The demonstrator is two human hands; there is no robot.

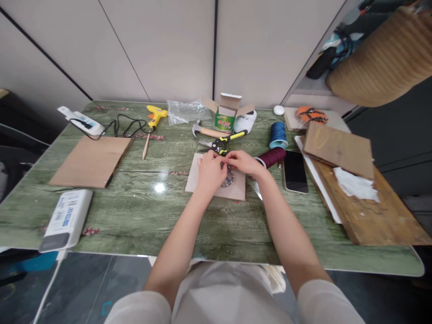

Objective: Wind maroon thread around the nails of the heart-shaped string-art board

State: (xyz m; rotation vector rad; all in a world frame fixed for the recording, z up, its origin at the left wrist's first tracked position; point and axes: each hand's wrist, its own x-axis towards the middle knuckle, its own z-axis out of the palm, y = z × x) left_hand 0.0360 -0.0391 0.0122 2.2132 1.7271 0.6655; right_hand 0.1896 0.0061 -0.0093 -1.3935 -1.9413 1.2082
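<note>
A square pale board point(232, 191) lies at the middle of the table, with a dark ring and crossing lines point(228, 176) on its face. Over its upper part my left hand point(212, 168) is closed, fingers bent down at the ring's upper left. From the right my right hand point(245, 162) reaches in, thumb and fingers pinched together close to the left fingertips. Whatever is between the fingers is too small to make out. Pliers point(216, 146) with black and yellow handles lie just beyond the hands. Beside my right wrist rests a spool of maroon thread point(272, 157).
Behind stand a hammer point(212, 132), an opened green box point(225, 120) and a yellow glue gun point(155, 116). A blue thread spool point(278, 134) and phone point(295, 172) are at right, near stacked boards point(381, 211). Cardboard point(91, 159) and a white power strip point(69, 218) lie left.
</note>
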